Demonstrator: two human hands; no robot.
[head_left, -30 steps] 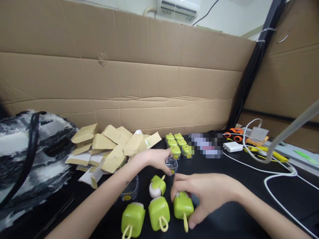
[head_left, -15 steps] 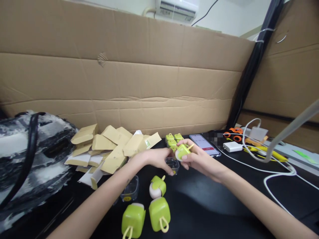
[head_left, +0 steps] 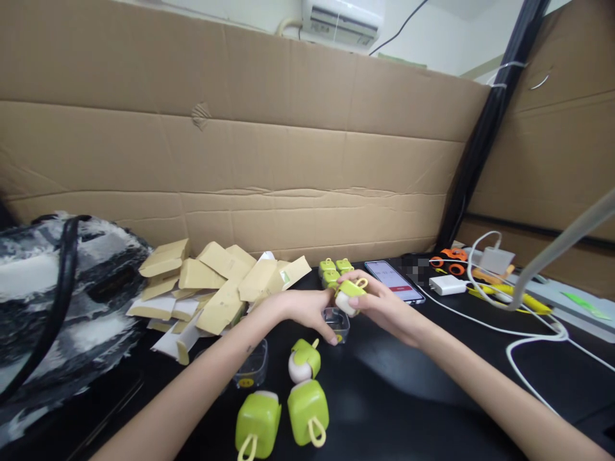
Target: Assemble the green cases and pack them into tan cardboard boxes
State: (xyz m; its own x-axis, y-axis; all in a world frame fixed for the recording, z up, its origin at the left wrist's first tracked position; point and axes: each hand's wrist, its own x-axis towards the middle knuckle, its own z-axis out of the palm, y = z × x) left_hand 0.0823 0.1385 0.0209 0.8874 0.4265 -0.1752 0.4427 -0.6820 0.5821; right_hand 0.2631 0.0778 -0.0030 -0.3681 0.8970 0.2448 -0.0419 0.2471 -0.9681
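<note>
A: Landmark for positions?
B: The clear cup [head_left: 342,328], upright on the black tabletop [head_left: 408,403], round yellow label on its near wall.

A: Left hand [head_left: 312,314]?
B: Fingers closed on the cup's left side, thumb at the front; the other fingertips are hidden.

A: Right hand [head_left: 379,304]?
B: Fingers gripping a green-and-white piece [head_left: 348,304], tilted, white part lower, yellow loop up. It is just above the cup; contact with the rim cannot be told.

A: Nearer than the cup?
B: Three loose green pieces [head_left: 308,413], to front and front-left, two bearing loops toward the viewer. A second clear cup [head_left: 252,368] is front-left, partly behind the left forearm.

A: Beyond it?
B: Grouped green pieces [head_left: 327,276], just behind, partly covered by the hands. Phone [head_left: 394,282] behind and right; white adapter [head_left: 446,285] farther right. Heaped opened cartons [head_left: 223,285] to the left.
</note>
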